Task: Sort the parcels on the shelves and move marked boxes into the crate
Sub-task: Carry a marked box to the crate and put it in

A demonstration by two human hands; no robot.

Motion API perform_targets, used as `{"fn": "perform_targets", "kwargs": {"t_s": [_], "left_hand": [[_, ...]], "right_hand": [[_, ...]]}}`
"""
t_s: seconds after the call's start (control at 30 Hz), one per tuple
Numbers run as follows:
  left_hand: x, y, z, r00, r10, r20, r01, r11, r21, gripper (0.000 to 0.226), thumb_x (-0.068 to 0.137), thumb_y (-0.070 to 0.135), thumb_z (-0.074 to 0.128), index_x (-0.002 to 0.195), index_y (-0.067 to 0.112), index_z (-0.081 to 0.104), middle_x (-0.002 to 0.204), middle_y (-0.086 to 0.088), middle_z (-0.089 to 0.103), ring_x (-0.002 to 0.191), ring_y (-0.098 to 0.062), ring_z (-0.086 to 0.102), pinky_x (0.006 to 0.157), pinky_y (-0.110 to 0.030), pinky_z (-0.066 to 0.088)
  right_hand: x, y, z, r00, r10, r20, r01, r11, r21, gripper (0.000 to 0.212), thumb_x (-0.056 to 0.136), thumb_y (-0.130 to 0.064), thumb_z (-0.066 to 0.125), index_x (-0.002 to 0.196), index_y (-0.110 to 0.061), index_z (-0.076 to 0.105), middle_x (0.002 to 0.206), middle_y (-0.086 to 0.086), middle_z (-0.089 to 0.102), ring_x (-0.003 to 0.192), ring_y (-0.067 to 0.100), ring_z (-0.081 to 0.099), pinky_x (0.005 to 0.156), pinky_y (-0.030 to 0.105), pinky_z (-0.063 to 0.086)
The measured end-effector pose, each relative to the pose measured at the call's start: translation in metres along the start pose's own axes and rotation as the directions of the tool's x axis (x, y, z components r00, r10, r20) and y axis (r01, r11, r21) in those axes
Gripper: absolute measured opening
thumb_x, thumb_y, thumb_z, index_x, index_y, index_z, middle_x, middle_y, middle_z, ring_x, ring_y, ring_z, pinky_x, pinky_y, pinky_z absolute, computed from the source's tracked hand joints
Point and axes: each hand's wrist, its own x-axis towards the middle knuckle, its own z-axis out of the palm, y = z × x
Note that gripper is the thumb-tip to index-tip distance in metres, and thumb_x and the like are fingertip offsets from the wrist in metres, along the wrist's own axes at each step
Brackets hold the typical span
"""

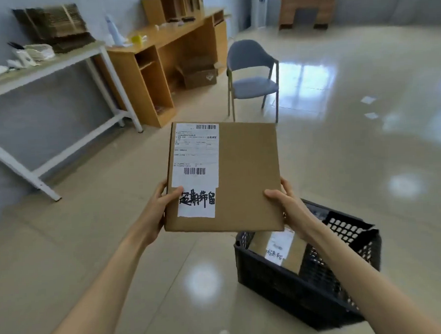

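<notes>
I hold a flat brown cardboard box (245, 175) up in front of me with both hands. It carries a white shipping label and a white sticker with black handwritten characters near its lower left. My left hand (160, 208) grips the box's lower left edge, thumb on the sticker. My right hand (286, 206) grips its lower right corner, thumb on top. Below and to the right stands a black perforated plastic crate (345, 237) on the floor. Inside it lies another brown box (277, 248) with a similar handwritten sticker.
A grey chair (252, 78) stands behind the box. Left of it are a wooden desk (163, 67) with an open carton (199, 74) beneath, and a white-framed table (56, 73) bearing stacked flat cardboard. Glossy tiled floor spreads to the right.
</notes>
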Motion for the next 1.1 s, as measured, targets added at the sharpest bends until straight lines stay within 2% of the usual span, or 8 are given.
{"fn": "perform_targets", "kwargs": {"t_s": [0.2,0.3,0.43,0.57,0.7,0.9,1.0,1.1], "left_hand": [[0.091,-0.027,0.07,0.969,-0.131,0.208,0.108,0.987,0.118,0.073,0.066,0.05,0.074,0.131,0.03,0.045,0.109,0.003,0.072,0.107,-0.025,0.066,0.093,-0.05,0.049],[0.13,-0.049,0.096,0.935,-0.215,0.28,0.165,0.967,0.193,0.076,0.067,0.049,0.074,0.135,0.03,0.043,0.109,0.001,0.072,0.103,-0.024,0.067,0.08,-0.043,0.056],[0.166,-0.085,0.125,0.874,-0.333,0.354,0.23,0.925,0.302,0.073,0.067,0.048,0.073,0.132,0.032,0.045,0.102,0.004,0.073,0.095,-0.018,0.067,0.063,-0.033,0.055],[0.19,-0.123,0.149,0.799,-0.443,0.408,0.279,0.873,0.401,0.056,0.072,0.049,0.07,0.123,0.037,0.052,0.101,0.009,0.073,0.1,-0.018,0.066,0.064,-0.032,0.054],[0.212,-0.163,0.169,0.738,-0.539,0.407,0.316,0.808,0.497,0.035,0.088,0.041,0.061,0.122,0.034,0.055,0.104,0.009,0.072,0.102,-0.015,0.064,0.073,-0.037,0.051],[0.247,-0.222,0.207,0.711,-0.623,0.326,0.391,0.736,0.553,0.037,0.094,0.032,0.057,0.131,0.028,0.05,0.102,0.007,0.073,0.095,-0.015,0.067,0.073,-0.036,0.051],[0.268,-0.252,0.22,0.713,-0.643,0.279,0.418,0.71,0.567,0.037,0.095,0.031,0.056,0.131,0.03,0.049,0.099,0.011,0.073,0.083,-0.007,0.07,0.061,-0.027,0.052],[0.289,-0.282,0.228,0.714,-0.658,0.238,0.436,0.685,0.584,0.039,0.095,0.03,0.057,0.132,0.034,0.047,0.101,0.014,0.07,0.089,-0.008,0.065,0.061,-0.027,0.047]], "right_hand": [[0.016,0.036,-0.065,0.969,0.108,-0.222,-0.095,0.993,0.071,0.076,0.071,-0.046,0.069,0.139,-0.043,0.034,0.114,-0.013,0.062,0.102,0.014,0.064,0.07,0.036,0.054],[0.025,0.06,-0.088,0.938,0.156,-0.31,-0.132,0.987,0.095,0.075,0.076,-0.042,0.069,0.142,-0.04,0.033,0.116,-0.01,0.062,0.1,0.014,0.064,0.071,0.033,0.052],[0.033,0.104,-0.109,0.885,0.242,-0.398,-0.188,0.967,0.171,0.069,0.084,-0.03,0.067,0.144,-0.03,0.033,0.125,-0.001,0.06,0.107,0.02,0.062,0.087,0.041,0.052],[0.034,0.151,-0.122,0.813,0.365,-0.453,-0.274,0.927,0.256,0.064,0.087,-0.025,0.065,0.141,-0.034,0.032,0.121,-0.005,0.06,0.104,0.016,0.061,0.078,0.035,0.051],[0.04,0.196,-0.136,0.761,0.461,-0.458,-0.343,0.884,0.319,0.066,0.086,-0.027,0.066,0.142,-0.036,0.031,0.119,-0.008,0.06,0.105,0.015,0.06,0.075,0.035,0.05],[0.07,0.249,-0.171,0.705,0.578,-0.411,-0.439,0.811,0.387,0.068,0.086,-0.026,0.065,0.144,-0.036,0.03,0.125,-0.006,0.057,0.107,0.015,0.057,0.085,0.045,0.049],[0.095,0.273,-0.188,0.684,0.628,-0.371,-0.509,0.776,0.373,0.069,0.086,-0.026,0.064,0.145,-0.034,0.03,0.133,-0.003,0.053,0.112,0.016,0.053,0.096,0.052,0.042],[0.121,0.297,-0.2,0.648,0.687,-0.328,-0.575,0.724,0.381,0.071,0.087,-0.024,0.064,0.147,-0.036,0.027,0.136,-0.001,0.05,0.12,0.023,0.047,0.1,0.061,0.038]]}}
